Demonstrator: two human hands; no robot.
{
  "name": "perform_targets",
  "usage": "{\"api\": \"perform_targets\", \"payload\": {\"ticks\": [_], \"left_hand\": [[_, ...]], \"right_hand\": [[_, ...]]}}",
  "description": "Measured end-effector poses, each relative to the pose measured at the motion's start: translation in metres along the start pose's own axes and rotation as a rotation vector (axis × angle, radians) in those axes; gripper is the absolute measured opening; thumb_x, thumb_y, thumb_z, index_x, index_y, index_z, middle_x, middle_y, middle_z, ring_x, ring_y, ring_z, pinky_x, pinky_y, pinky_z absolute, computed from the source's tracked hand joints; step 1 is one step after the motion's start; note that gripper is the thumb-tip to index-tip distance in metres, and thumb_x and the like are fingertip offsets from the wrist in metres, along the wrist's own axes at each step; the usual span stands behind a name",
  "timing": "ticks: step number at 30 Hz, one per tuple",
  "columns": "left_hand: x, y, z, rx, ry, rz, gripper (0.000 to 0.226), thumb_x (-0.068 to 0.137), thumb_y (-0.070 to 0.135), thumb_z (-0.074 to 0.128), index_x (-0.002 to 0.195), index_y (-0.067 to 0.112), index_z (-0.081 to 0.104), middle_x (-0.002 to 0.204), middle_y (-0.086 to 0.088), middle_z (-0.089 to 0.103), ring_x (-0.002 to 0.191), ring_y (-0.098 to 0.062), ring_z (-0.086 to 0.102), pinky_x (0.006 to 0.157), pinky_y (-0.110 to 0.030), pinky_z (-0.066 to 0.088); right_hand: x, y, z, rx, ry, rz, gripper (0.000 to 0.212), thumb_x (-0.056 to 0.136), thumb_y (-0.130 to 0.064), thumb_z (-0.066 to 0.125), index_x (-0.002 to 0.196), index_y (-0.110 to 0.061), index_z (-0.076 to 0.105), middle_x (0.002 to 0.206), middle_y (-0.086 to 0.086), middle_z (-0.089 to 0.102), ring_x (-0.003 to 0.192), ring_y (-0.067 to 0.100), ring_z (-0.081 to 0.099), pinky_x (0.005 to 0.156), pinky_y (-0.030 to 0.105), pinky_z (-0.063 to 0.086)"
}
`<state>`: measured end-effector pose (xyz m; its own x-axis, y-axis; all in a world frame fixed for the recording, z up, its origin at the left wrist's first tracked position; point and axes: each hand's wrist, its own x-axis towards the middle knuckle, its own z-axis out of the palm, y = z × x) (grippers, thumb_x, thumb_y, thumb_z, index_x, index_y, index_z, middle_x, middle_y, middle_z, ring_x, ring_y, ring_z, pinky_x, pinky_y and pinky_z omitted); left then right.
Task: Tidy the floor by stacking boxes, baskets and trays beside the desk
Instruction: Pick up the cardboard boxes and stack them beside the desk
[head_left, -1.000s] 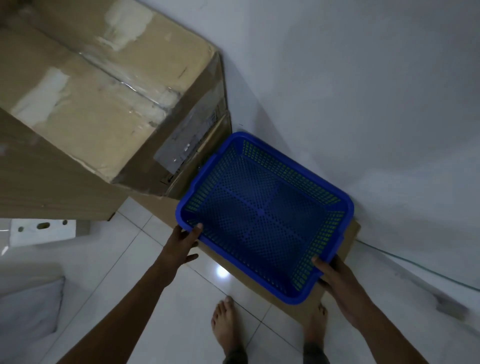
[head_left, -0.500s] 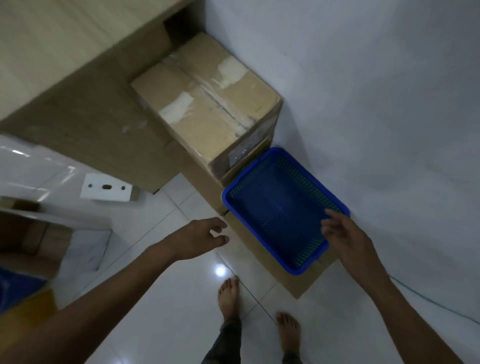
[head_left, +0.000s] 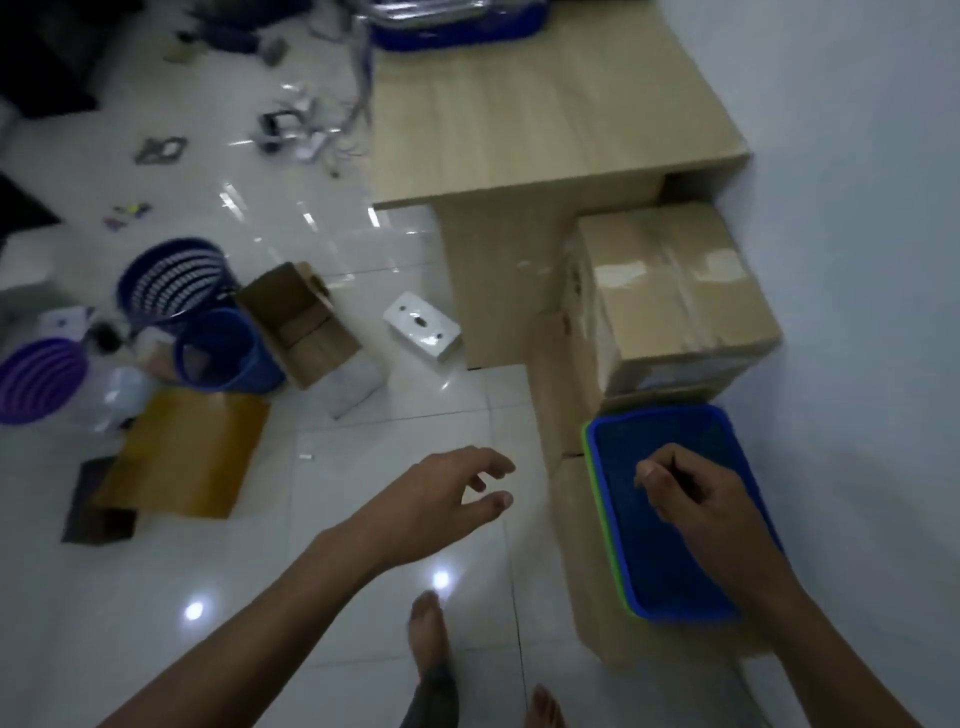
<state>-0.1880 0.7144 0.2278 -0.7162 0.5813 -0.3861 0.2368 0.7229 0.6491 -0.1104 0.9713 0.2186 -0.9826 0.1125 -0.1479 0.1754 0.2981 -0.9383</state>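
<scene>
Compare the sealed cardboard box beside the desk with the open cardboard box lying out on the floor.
The sealed cardboard box is closed and taped along its top; the open cardboard box shows its empty inside. The sealed one sits upright, stacked on another carton between the wooden desk and the wall; the open one lies tipped on the tiles near the blue baskets. The sealed box looks larger. Both are plain brown cardboard.

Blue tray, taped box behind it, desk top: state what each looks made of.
Blue tray: likely moulded plastic, uniform saturated colour and rounded rim.
Taped box: brown cardboard, glossy tape strips on the flaps.
Desk top: pale wood-grain board, probably laminate; matte.
</scene>
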Motion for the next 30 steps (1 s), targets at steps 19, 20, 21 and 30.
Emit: {"api": "perform_targets", "payload": {"ticks": [19,20,21,30], "left_hand": [[-0.306,-0.249,-0.065,-0.425,0.712,-0.547,0.020,0.090,0.037,0.057,0.108,0.045,0.058,0.110,0.032,0.059,0.102,0.008,0.058,0.084,-0.015,0.049],[-0.313,-0.262,-0.071,-0.437,0.713,-0.561,0.020,0.090,0.038,0.057,0.109,0.046,0.058,0.109,0.030,0.060,0.102,0.008,0.057,0.085,-0.016,0.048],[-0.319,-0.274,-0.076,-0.446,0.708,-0.578,0.021,0.090,0.038,0.057,0.110,0.046,0.057,0.108,0.028,0.061,0.102,0.008,0.057,0.085,-0.015,0.048],[-0.345,-0.356,-0.122,-0.426,0.659,-0.653,0.025,0.092,0.040,0.053,0.117,0.039,0.056,0.116,0.028,0.056,0.107,0.005,0.054,0.088,-0.015,0.043]], "right_hand": [[0.063,-0.132,0.362,-0.096,-0.595,-0.233,0.028,0.096,-0.011,0.053,0.079,-0.030,0.066,0.064,0.000,0.060,0.059,0.010,0.056,0.057,0.018,0.044],[0.065,-0.140,0.380,-0.103,-0.606,-0.241,0.025,0.096,-0.012,0.053,0.081,-0.027,0.066,0.066,-0.001,0.061,0.060,0.010,0.056,0.058,0.018,0.044],[0.068,-0.147,0.397,-0.115,-0.617,-0.249,0.023,0.096,-0.012,0.053,0.083,-0.025,0.066,0.067,-0.001,0.062,0.061,0.011,0.057,0.058,0.019,0.044],[0.093,-0.167,0.485,-0.210,-0.653,-0.240,0.018,0.096,-0.018,0.054,0.087,-0.029,0.065,0.073,-0.010,0.066,0.069,0.009,0.062,0.062,0.017,0.049]]}}
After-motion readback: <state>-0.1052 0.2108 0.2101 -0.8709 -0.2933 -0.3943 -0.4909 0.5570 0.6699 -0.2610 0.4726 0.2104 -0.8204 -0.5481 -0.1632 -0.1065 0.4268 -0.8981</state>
